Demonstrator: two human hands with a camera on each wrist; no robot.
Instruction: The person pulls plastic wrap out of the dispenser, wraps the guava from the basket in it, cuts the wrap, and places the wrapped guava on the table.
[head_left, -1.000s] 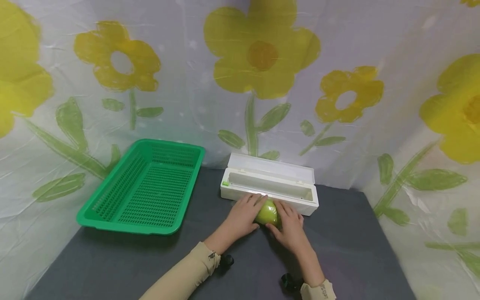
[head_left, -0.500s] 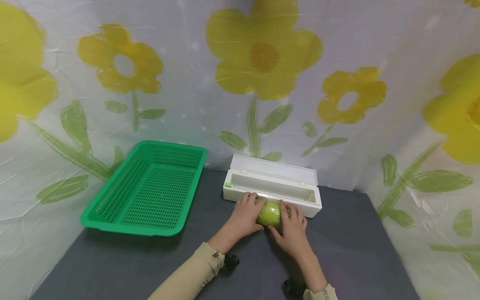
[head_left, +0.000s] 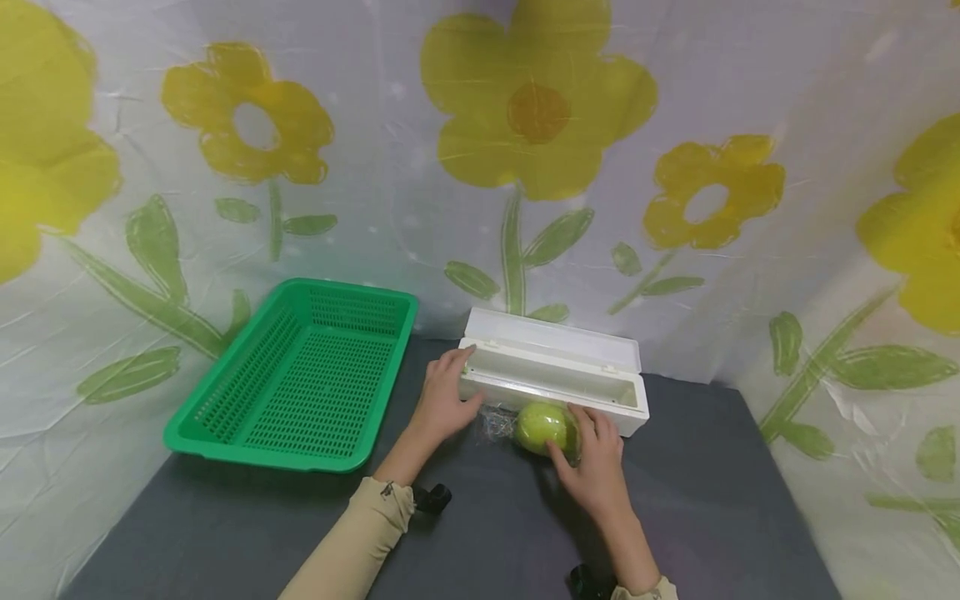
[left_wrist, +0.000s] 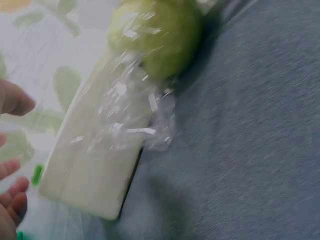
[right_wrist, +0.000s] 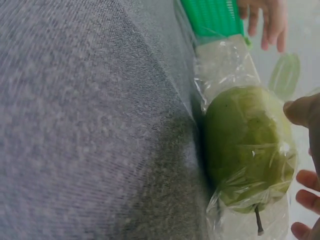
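Note:
A green fruit with a stem (head_left: 542, 428), pear-like, sits wrapped in clear plastic film (left_wrist: 120, 112) on the table, against the front of an open white box (head_left: 551, 398). Loose film bunches at the fruit's left side. My right hand (head_left: 596, 467) is at the fruit's right end, thumb on the near side and fingers on the far side, without a plain grip. Over by the box's left end, my left hand (head_left: 441, 402) has its fingers spread and holds nothing. The left wrist view shows its fingers apart from the box, near a small green tab (left_wrist: 37, 174).
A green perforated basket (head_left: 180, 433) stands on the left of the dark table (head_left: 487, 542). The white lid (head_left: 555, 333) is tipped back behind the box. A flower-print sheet (head_left: 375, 167) hangs at the back and sides.
My left hand has left the wrapped fruit and moved left to the box's end, which uncovers bunched film. The right hand stays by the fruit.

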